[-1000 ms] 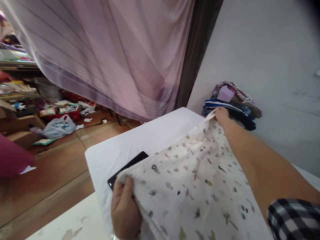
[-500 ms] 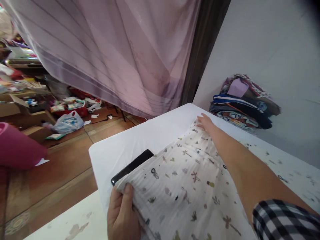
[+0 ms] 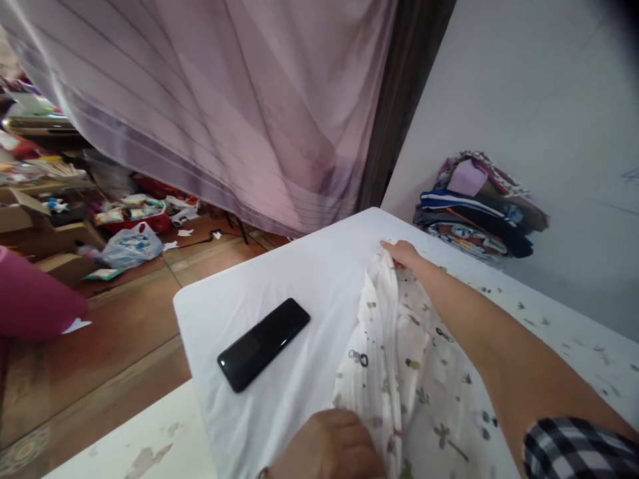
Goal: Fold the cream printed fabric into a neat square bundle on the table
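A thin white cloth (image 3: 417, 372) printed with small plants and figures lies across the white-covered table (image 3: 319, 279), its left edge bunched into long folds. At the near end of that edge, my left hand (image 3: 332, 446) is closed on the fabric, knuckles up and fingertips hidden. My right hand (image 3: 403, 254) reaches out to the far corner and pinches the cloth there. A black smartphone (image 3: 264, 342) lies left of the cloth, fully uncovered, with neither hand touching it.
A pink curtain (image 3: 259, 120) hangs behind the table. Folded clothes (image 3: 474, 206) are piled by the wall at the right. On the tiled floor to the left are a plastic bag (image 3: 132, 246), cardboard boxes (image 3: 74, 239) and a pink roll (image 3: 37, 296).
The cloth's left edge has been drawn to the right and gathered into folds, uncovering the phone. My left hand moved right with it; my right hand closed on the far corner.
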A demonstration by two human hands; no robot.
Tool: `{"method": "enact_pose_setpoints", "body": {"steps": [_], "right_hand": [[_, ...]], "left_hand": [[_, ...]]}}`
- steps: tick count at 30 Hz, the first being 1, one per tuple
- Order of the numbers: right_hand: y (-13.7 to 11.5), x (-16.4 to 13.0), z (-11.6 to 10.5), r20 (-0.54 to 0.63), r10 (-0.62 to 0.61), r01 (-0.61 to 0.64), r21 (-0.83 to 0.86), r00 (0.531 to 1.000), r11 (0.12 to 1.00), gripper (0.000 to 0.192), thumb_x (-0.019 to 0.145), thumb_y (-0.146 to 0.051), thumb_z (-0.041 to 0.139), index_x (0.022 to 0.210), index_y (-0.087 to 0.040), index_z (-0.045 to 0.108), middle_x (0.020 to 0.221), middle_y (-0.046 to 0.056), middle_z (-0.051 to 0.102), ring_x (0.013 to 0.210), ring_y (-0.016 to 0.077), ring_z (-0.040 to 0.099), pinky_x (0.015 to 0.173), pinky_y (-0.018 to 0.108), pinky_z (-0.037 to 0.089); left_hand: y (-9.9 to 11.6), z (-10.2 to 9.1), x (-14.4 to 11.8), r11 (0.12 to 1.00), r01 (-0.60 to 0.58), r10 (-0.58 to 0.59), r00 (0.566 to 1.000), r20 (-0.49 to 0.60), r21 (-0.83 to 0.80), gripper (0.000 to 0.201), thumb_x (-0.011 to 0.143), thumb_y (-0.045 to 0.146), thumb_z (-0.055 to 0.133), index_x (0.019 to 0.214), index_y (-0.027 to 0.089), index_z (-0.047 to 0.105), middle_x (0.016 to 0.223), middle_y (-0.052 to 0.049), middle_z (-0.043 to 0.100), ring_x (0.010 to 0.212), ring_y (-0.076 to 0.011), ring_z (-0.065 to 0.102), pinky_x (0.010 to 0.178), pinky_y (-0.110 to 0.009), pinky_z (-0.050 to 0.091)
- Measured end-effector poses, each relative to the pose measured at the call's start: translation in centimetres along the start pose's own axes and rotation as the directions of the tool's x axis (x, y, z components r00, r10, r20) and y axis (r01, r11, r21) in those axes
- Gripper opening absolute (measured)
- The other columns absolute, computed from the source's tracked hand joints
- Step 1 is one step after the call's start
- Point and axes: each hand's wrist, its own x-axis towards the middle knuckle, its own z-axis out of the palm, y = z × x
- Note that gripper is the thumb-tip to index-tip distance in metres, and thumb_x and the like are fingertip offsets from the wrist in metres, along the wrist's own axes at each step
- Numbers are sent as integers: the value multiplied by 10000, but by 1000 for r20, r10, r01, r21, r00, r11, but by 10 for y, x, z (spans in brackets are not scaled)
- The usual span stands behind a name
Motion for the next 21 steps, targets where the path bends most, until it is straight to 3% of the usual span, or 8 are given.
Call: {"method": "enact_pose_setpoints", "body": {"steps": [2,5,8,11,13,16,19,21], "right_hand": [[4,3,0,18,30,-31,58,999,998,504,739,-623,515,744,-130,623,539,85,595,485,195,584,467,294,458],[10,8,2,34,6,-6,2,999,1000,365,712,-490,618,735,-126,633,540,83,600,482,197,583,450,292,454],[15,10,5,-48,-50,46,-87,998,995,201,730,-287,609,826,-115,652,656,105,644,590,208,618,520,285,472],[19,6,6,-157,-138,116,-142,978,983,407,745,-262,583,1138,-160,568,956,123,656,840,238,620,688,321,488],[18,3,6,-183,-320,270,-253,929,929,508,750,-255,577,1249,-208,494,1184,121,572,1054,260,534,835,358,447],[11,0,9,-30,-611,546,-417,791,727,412,754,-151,528,1150,-251,589,1326,48,472,1217,237,387,979,342,338],[0,0,13,246,-639,670,-447,729,593,398,720,-79,507,1040,-268,648,1202,12,572,1142,205,454,949,296,340],[-8,0,14,333,-614,690,-477,716,545,396,697,-63,517,1011,-261,655,1108,23,615,1072,203,495,881,274,366]], "left_hand": [[-1,0,6,999,-10,6,994,109,33,359,926,342,298,770,217,597,603,-25,578,599,-132,544,593,-240,436],[-3,2,4,1000,9,-10,989,149,9,396,930,357,257,782,222,599,616,-40,588,605,-145,550,587,-256,425],[-8,7,-5,998,25,-22,999,43,-58,403,930,385,254,866,225,618,643,-57,606,625,-149,563,601,-263,421],[-12,10,-14,994,8,-25,988,-154,-110,399,930,404,266,920,224,622,652,-55,608,626,-138,568,607,-254,414],[-13,8,-16,994,1,-24,977,-214,-108,393,929,406,272,906,217,617,645,-50,601,612,-129,563,594,-243,410],[-10,-3,-16,997,8,-24,982,-188,-83,363,929,370,281,883,202,600,640,-53,596,606,-130,565,580,-233,418],[-1,-13,-13,997,33,-47,978,-205,-70,304,912,332,328,849,198,594,630,-51,598,587,-138,562,571,-240,429],[8,-14,-11,993,105,-117,951,-286,-60,284,897,331,359,791,206,590,605,-45,590,558,-142,546,570,-255,430]]}}
